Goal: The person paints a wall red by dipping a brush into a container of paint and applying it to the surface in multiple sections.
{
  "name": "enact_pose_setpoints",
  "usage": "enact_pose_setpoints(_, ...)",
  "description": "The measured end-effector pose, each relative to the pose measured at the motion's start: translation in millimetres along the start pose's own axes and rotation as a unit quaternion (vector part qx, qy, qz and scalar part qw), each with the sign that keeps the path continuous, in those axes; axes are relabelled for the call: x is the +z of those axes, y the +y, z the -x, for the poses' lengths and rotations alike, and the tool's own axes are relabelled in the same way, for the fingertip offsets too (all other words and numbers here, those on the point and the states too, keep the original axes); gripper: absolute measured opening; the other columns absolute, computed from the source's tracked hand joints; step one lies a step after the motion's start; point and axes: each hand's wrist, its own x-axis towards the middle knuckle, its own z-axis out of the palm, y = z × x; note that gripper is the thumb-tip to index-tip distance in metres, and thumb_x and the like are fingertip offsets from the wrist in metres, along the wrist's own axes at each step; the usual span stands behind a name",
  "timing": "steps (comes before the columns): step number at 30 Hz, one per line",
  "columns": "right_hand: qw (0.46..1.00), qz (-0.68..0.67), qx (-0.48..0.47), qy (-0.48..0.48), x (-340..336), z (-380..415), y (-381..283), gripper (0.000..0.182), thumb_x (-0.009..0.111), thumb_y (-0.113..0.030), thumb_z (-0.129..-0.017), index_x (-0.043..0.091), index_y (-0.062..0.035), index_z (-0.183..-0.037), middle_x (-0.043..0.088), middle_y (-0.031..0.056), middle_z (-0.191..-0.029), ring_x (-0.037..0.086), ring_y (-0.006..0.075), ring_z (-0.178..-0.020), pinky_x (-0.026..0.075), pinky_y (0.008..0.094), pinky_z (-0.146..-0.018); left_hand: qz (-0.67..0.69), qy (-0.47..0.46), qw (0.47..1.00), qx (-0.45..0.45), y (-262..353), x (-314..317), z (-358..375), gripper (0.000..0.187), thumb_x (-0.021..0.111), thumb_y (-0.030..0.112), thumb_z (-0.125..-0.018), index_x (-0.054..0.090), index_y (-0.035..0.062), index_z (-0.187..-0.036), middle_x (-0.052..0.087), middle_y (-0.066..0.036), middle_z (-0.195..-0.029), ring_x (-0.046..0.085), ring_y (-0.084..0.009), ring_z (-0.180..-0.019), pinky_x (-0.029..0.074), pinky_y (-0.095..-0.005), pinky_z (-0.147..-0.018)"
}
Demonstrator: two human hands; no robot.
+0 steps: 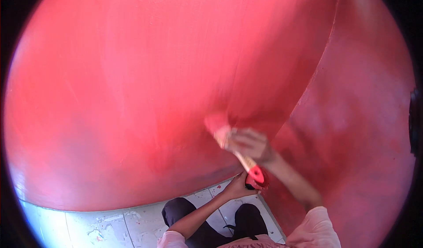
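Observation:
My right hand (251, 144) grips a paintbrush (224, 135) by its wooden handle, with the red-loaded bristles pressed against the red wall (145, 72) near the inner corner. The brush and hand are blurred by motion. Just below, my left hand (238, 186) holds a small container of red paint (257, 177) close to the wall's base. Both forearms reach up from pale pink sleeves at the bottom of the view.
A second red wall (361, 129) meets the first at a corner on the right. Below lies a pale tiled floor (101, 226) with paint spots. My dark-trousered knees (180, 210) are bent close to the wall.

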Motion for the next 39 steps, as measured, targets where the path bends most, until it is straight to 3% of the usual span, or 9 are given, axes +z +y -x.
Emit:
enact_pose_setpoints(3, 0.984, -0.148, 0.07, -0.074, -0.6, 25.4, -11.6, 0.035, 0.064, -0.012, -0.079, 0.069, -0.0175, -0.113, 0.066, 0.0033, -0.109, 0.064, 0.0215, -0.094, 0.057, 0.0343, -0.075, 0.009, 0.026, 0.998, 0.055, -6.8, 2.2, -2.9, 0.051, 0.083, 0.028, -0.07, 0.059, 0.0008, -0.106, 0.065, -0.013, -0.104, 0.063, -0.0228, -0.095, 0.051, -0.0368, -0.084)
enact_pose_setpoints(8, 0.972, -0.105, 0.134, -0.163, -53.1, -73.6, 28.7, 0.028, 0.062, -0.009, -0.085, 0.07, -0.0149, -0.112, 0.07, 0.003, -0.1, 0.064, 0.016, -0.082, 0.055, 0.0303, -0.071, 0.013, 0.001, 1.0, -0.002, -17.3, -0.7, 0.3, 0.096, 0.087, 0.034, -0.063, 0.034, 0.0001, -0.136, 0.054, -0.02, -0.125, 0.055, -0.0291, -0.117, 0.044, -0.0382, -0.099)
enact_pose_setpoints(13, 0.967, -0.128, 0.011, 0.22, -145.0, -155.8, 157.2, 0.012, 0.062, -0.009, -0.09, 0.071, -0.0078, -0.097, 0.07, 0.0037, -0.098, 0.066, 0.016, -0.086, 0.053, 0.0318, -0.07, -0.012, -0.014, 0.998, -0.055, -3.2, -7.5, 0.9, 0.094, 0.087, 0.037, -0.064, 0.036, -0.0002, -0.134, 0.055, -0.021, -0.124, 0.055, -0.0308, -0.118, 0.044, -0.0382, -0.1)
enact_pose_setpoints(19, 0.93, 0.005, 0.031, 0.367, -226.9, -207.0, 169.4, 0.028, 0.065, -0.016, -0.09, 0.063, 0.0011, -0.112, 0.067, 0.007, -0.104, 0.065, 0.013, -0.087, 0.054, 0.0242, -0.063, -0.041, -0.029, 0.995, -0.089, 15.1, -9.5, 3.3, 0.092, 0.085, 0.035, -0.066, 0.035, -0.0008, -0.134, 0.055, -0.022, -0.125, 0.056, -0.0324, -0.117, 0.044, -0.039, -0.099)
enact_pose_setpoints(20, 0.941, -0.124, -0.007, 0.315, -208.6, -192.4, 178.6, 0.025, 0.065, -0.015, -0.09, 0.064, 0.0002, -0.11, 0.066, 0.0061, -0.104, 0.064, 0.0133, -0.087, 0.054, 0.0237, -0.064, -0.039, -0.017, 0.996, -0.072, 14.4, -9.5, 2.7, 0.092, 0.085, 0.035, -0.066, 0.035, -0.0008, -0.134, 0.055, -0.022, -0.125, 0.056, -0.0321, -0.117, 0.044, -0.0389, -0.099)
enact_pose_setpoints(22, 0.935, 0.282, -0.152, 0.15, -175.1, -150.3, 173.6, 0.02, 0.061, -0.009, -0.09, 0.065, 0.0021, -0.105, 0.068, 0.0059, -0.105, 0.066, 0.018, -0.095, 0.055, 0.0299, -0.083, -0.018, -0.013, 0.997, -0.069, 8.0, -10.4, 4.2, 0.092, 0.086, 0.035, -0.065, 0.036, -0.0007, -0.134, 0.055, -0.022, -0.125, 0.056, -0.0318, -0.117, 0.044, -0.0387, -0.099)
enact_pose_setpoints(24, 0.972, 0.133, -0.085, 0.176, -116.0, -102.0, 144.8, 0.029, 0.07, -0.007, -0.075, 0.071, -0.0124, -0.103, 0.07, 0.0054, -0.097, 0.067, 0.0209, -0.085, 0.053, 0.0329, -0.069, 0.021, -0.026, 0.995, -0.093, -0.3, -8.8, 5.0, 0.092, 0.086, 0.034, -0.065, 0.037, -0.0007, -0.134, 0.055, -0.021, -0.125, 0.056, -0.0316, -0.117, 0.044, -0.0388, -0.099)
enact_pose_setpoints(30, 0.977, -0.143, 0.153, -0.049, 7.4, 76.6, 54.4, 0.032, 0.065, -0.013, -0.082, 0.069, -0.0137, -0.113, 0.067, 0.0043, -0.111, 0.065, 0.0225, -0.098, 0.056, 0.034, -0.082, 0.077, -0.143, 0.981, -0.105, 9.4, -19.8, 2.0, 0.093, 0.087, 0.03, -0.064, 0.037, -0.0007, -0.135, 0.054, -0.02, -0.128, 0.053, -0.029, -0.12, 0.041, -0.0376, -0.102)
enact_pose_setpoints(39, 0.987, -0.098, 0.102, -0.075, -30.0, -23.6, 122.4, 0.022, 0.063, -0.004, -0.087, 0.07, -0.0074, -0.107, 0.07, 0.0084, -0.105, 0.067, 0.0215, -0.08, 0.054, 0.0315, -0.067, 0.102, -0.219, 0.966, -0.087, -3.2, -18.7, 17.5, 0.091, 0.087, 0.026, -0.064, 0.037, 0.0012, -0.136, 0.054, -0.018, -0.128, 0.052, -0.027, -0.121, 0.04, -0.0354, -0.103)
